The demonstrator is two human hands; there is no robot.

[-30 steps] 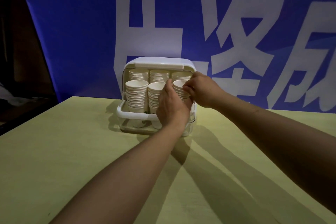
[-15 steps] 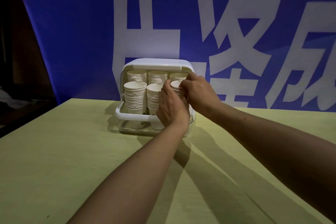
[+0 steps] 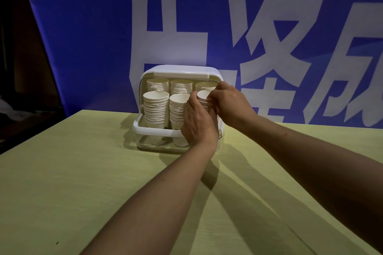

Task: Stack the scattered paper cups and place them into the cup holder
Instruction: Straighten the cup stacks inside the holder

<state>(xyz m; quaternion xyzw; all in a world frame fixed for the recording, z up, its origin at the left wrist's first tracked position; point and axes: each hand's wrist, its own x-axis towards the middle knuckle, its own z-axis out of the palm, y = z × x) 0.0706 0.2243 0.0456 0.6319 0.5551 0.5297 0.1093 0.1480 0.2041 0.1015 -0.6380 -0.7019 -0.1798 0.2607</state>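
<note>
A white cup holder [image 3: 153, 130] with a clear base and a raised lid stands at the far side of the table. Inside it stand several stacks of white paper cups, with a front left stack [image 3: 155, 108] and a front middle stack [image 3: 177, 109]. The front right stack [image 3: 204, 98] sits between my two hands. My left hand [image 3: 198, 123] wraps its left side, and my right hand [image 3: 231, 103] grips its top and right side. Much of that stack is hidden behind my hands.
The yellow-green table [image 3: 83, 172] stretches toward me. A blue banner [image 3: 93, 27] with large white characters hangs right behind the holder. A dark area lies past the table's left edge.
Both hands stay on the front right stack in the holder. The right hand has shifted slightly lower along the stack's top.
</note>
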